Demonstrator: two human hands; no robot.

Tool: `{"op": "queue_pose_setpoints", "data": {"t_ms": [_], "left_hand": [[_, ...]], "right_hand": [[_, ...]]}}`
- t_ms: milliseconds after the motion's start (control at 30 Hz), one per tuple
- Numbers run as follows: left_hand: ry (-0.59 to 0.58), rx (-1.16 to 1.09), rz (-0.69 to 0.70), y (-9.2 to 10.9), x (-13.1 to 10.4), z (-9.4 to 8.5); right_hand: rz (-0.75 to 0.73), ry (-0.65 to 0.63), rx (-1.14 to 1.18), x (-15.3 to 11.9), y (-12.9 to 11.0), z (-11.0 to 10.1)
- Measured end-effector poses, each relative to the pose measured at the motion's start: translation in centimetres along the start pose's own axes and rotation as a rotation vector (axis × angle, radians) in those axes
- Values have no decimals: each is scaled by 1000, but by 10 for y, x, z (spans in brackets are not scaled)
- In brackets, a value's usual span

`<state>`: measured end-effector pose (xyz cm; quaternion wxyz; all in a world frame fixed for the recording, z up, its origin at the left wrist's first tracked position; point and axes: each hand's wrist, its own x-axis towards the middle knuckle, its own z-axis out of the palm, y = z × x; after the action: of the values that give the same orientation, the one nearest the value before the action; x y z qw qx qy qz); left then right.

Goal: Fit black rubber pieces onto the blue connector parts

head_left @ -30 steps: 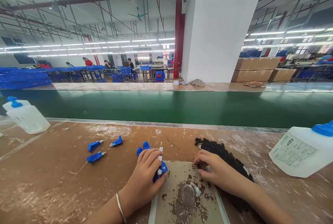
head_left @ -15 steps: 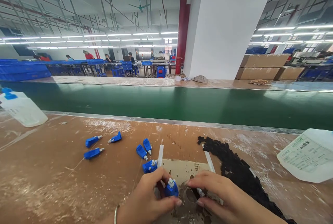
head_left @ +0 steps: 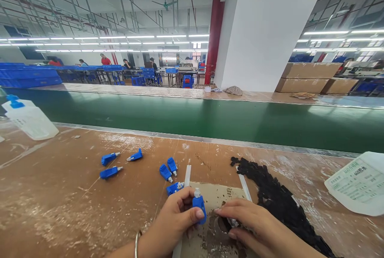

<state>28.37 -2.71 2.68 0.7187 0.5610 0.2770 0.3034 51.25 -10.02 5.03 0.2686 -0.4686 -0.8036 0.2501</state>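
Note:
My left hand (head_left: 181, 214) pinches a small blue plastic part (head_left: 198, 207) between thumb and fingers, its pale tip pointing up. My right hand (head_left: 247, 220) is curled at a dark, round, shiny-edged item (head_left: 223, 225) on the stained cardboard sheet (head_left: 207, 191). What its fingers hold there is mostly hidden. Just beyond my left hand lies another blue part (head_left: 174, 188), with a pair of blue parts (head_left: 168, 169) behind it. Farther left are several more, among them one blue part (head_left: 110, 172) lying on its side. Right of my right hand spreads a pile of small black pieces (head_left: 274, 194).
White strips (head_left: 187, 176) flank the cardboard. A white bottle with a blue cap (head_left: 33, 120) stands left; a labelled white container (head_left: 357, 184) lies right. Beyond the brown table (head_left: 75, 202) runs a green conveyor belt (head_left: 150, 114). People sit at far workbenches.
My left hand has turned the blue part so it stands more upright with its tip up. My right hand has stayed at about the same place. The view has shifted slightly.

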Motion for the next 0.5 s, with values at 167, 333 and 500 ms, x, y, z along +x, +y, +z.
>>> {"op": "queue_pose_setpoints", "data": {"t_ms": [167, 333, 500], "left_hand": [[-54, -177, 8, -14, -1, 7], [-212, -478, -18, -30, -6, 19], [-308, -630, -9, -39, -8, 22]], "right_hand": [[6, 208, 243, 1, -4, 1], [-29, 296, 512, -2, -7, 12], [-13, 266, 542, -7, -11, 19]]}}
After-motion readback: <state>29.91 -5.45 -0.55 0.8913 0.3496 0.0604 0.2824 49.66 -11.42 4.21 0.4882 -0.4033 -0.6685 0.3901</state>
